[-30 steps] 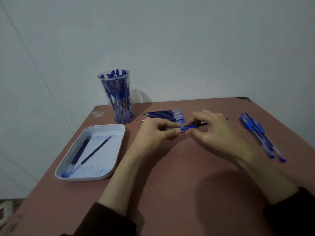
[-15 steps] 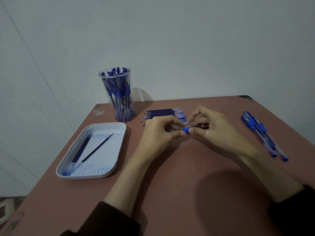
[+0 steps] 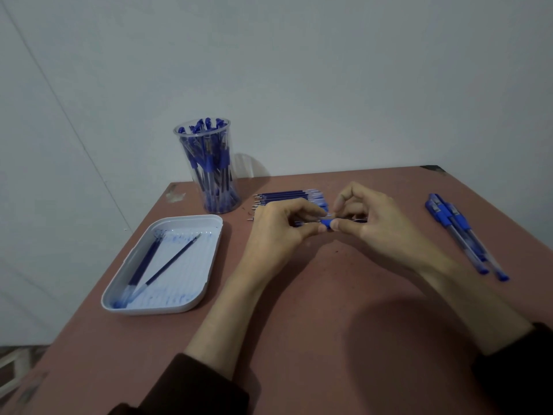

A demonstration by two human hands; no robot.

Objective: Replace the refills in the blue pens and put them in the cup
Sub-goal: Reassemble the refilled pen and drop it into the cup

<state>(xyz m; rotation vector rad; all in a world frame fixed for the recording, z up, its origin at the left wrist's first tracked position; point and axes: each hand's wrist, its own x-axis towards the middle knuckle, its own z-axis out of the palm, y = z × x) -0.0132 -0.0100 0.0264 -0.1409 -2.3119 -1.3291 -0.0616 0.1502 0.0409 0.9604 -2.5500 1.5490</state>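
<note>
Pinching the blue pen point(image 3: 327, 223) with fingers point(image 3: 305, 208) of left hand point(image 3: 278, 232) and right hand point(image 3: 374, 223); likely light, stiff, slick plastic, so best held at blue grip.

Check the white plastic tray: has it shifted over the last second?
No. The white rectangular plastic tray still has its far corner just in front and left of the clear plastic cup, with the same gap to the reddish table's left edge.
</note>
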